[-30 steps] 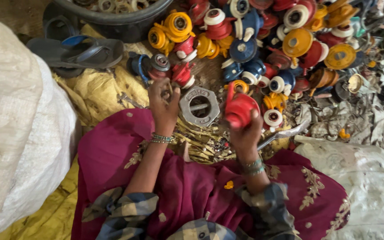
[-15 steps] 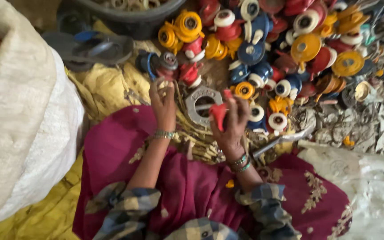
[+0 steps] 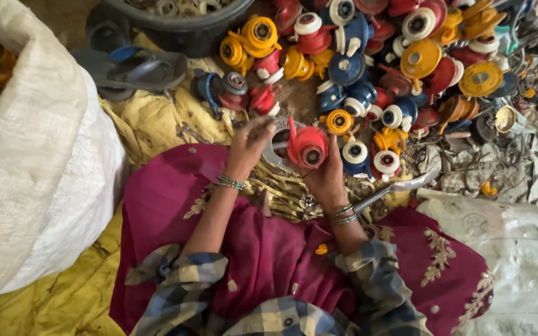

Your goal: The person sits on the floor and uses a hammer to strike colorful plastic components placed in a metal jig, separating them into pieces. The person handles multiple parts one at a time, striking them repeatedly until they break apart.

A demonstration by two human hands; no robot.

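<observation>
My right hand (image 3: 326, 177) grips a red plastic wheel-like part (image 3: 307, 148) with a dark hole in its middle, held up in front of me. My left hand (image 3: 248, 142) is raised beside it, fingertips pinched near a grey metal ring plate (image 3: 273, 151) that lies partly hidden behind both hands and the red part. I cannot tell whether the left fingers hold anything. Bangles sit on both wrists. A maroon cloth (image 3: 175, 205) covers my lap under the arms.
A heap of red, yellow, blue and white plastic parts (image 3: 393, 68) spreads ahead and to the right. A dark tub (image 3: 182, 25) stands at the top, grey sandals (image 3: 135, 68) left of it, a white woven sack (image 3: 32, 155) at left. A metal tool (image 3: 393, 186) lies by my right wrist.
The right hand has turned the red part and shifted it slightly left toward the left hand. The left hand has come down from the pile to the ring plate.
</observation>
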